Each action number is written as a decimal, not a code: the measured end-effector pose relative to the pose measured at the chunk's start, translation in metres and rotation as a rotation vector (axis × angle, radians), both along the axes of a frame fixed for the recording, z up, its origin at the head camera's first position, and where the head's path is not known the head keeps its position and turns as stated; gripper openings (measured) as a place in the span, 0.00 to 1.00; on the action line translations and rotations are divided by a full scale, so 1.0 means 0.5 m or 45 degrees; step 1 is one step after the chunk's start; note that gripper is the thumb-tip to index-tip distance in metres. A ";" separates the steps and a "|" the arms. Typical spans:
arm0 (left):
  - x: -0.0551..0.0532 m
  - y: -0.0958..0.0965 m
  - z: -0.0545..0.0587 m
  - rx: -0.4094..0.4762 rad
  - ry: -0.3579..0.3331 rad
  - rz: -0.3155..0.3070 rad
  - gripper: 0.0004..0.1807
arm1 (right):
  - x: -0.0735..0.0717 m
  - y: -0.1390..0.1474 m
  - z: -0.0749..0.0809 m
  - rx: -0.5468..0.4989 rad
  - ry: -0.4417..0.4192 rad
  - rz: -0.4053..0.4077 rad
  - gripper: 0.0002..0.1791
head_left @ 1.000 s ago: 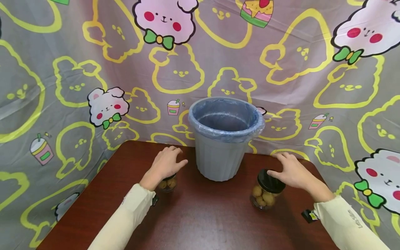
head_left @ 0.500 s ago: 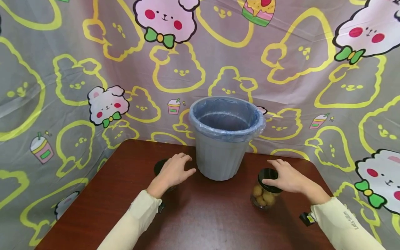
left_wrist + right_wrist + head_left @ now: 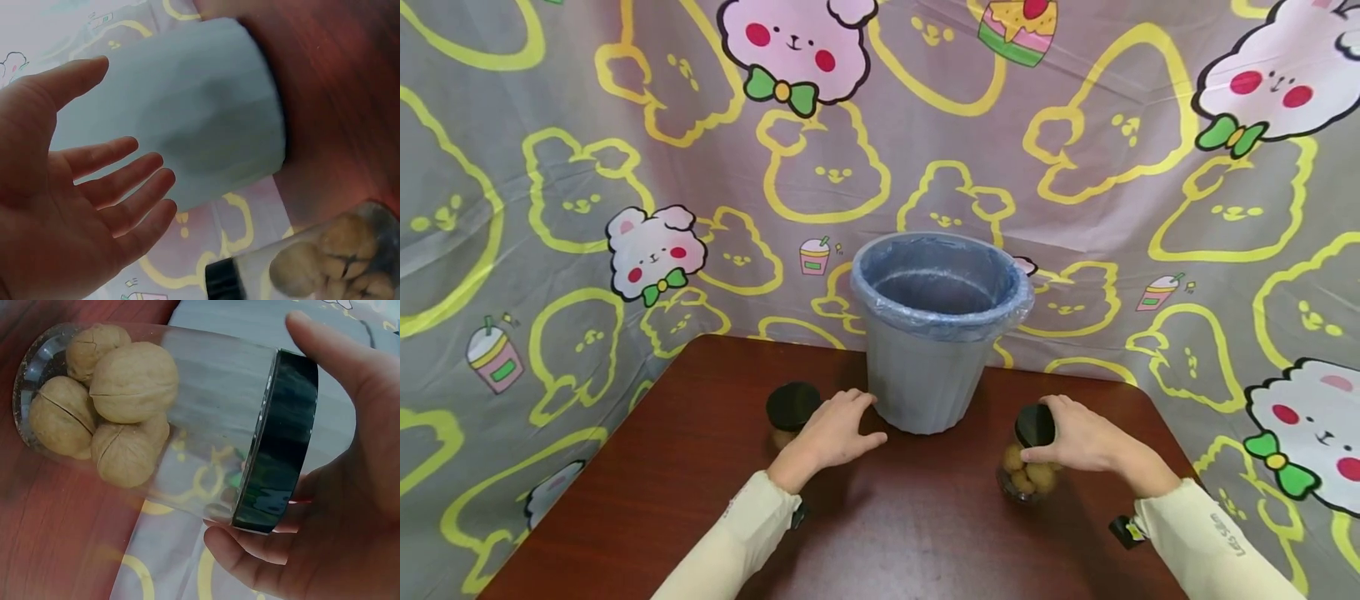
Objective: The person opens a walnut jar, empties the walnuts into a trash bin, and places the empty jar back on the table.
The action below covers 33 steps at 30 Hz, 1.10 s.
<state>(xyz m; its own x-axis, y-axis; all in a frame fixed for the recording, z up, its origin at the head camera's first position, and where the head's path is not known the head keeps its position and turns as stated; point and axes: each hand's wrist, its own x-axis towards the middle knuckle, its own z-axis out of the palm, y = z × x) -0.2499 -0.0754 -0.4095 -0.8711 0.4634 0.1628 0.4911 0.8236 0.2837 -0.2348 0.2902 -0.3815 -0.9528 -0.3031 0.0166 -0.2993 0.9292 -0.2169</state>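
Observation:
In the head view my right hand is at the black-lidded jar on the right, its thumb in front and fingers behind the lid. The right wrist view shows this clear jar with several whole walnuts at its bottom. My fingers curve round the black lid, the thumb along its opposite edge. My left hand, fingers spread and holding nothing, is just right of a second black-lidded jar. That jar holds walnuts too; the hand and wrist partly cover it in the head view.
A grey bin with a blue plastic liner over its rim stands at the back of the dark red-brown table, between and beyond the jars. A cartoon-printed cloth hangs behind the table and along its sides.
My left hand has moved right and nearer, off the left jar, whose lid now shows. My right hand has shifted left and come down round the right jar's lid. Both jars stay put.

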 end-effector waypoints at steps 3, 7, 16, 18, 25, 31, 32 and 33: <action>0.003 0.006 -0.010 0.003 -0.031 -0.015 0.35 | 0.000 -0.003 -0.002 -0.004 0.015 0.021 0.54; 0.008 0.018 -0.028 -0.019 -0.072 -0.049 0.38 | 0.002 -0.005 -0.006 0.003 0.018 0.026 0.54; 0.008 0.050 -0.057 -0.040 -0.088 -0.133 0.40 | 0.001 -0.005 -0.015 0.007 0.066 -0.016 0.53; 0.008 0.056 -0.061 -0.026 -0.095 -0.156 0.40 | 0.001 -0.005 -0.016 0.010 0.076 -0.014 0.53; 0.010 0.075 -0.080 0.024 -0.147 -0.191 0.39 | 0.011 -0.014 -0.021 0.013 0.111 0.012 0.51; 0.006 0.083 -0.097 0.043 -0.166 -0.201 0.39 | 0.015 -0.020 -0.024 -0.012 0.113 0.020 0.51; 0.006 0.084 -0.099 0.046 -0.172 -0.199 0.38 | 0.015 -0.022 -0.024 -0.022 0.115 0.022 0.51; 0.005 0.086 -0.101 0.044 -0.176 -0.197 0.38 | 0.015 -0.023 -0.025 -0.036 0.118 0.027 0.51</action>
<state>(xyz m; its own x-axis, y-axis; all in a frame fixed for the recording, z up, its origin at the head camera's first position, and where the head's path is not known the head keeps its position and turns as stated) -0.2476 -0.0324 -0.4600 -0.8051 0.5896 0.0646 0.5654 0.7300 0.3840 -0.2275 0.2786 -0.3938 -0.9403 -0.3210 0.1134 -0.3386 0.9165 -0.2130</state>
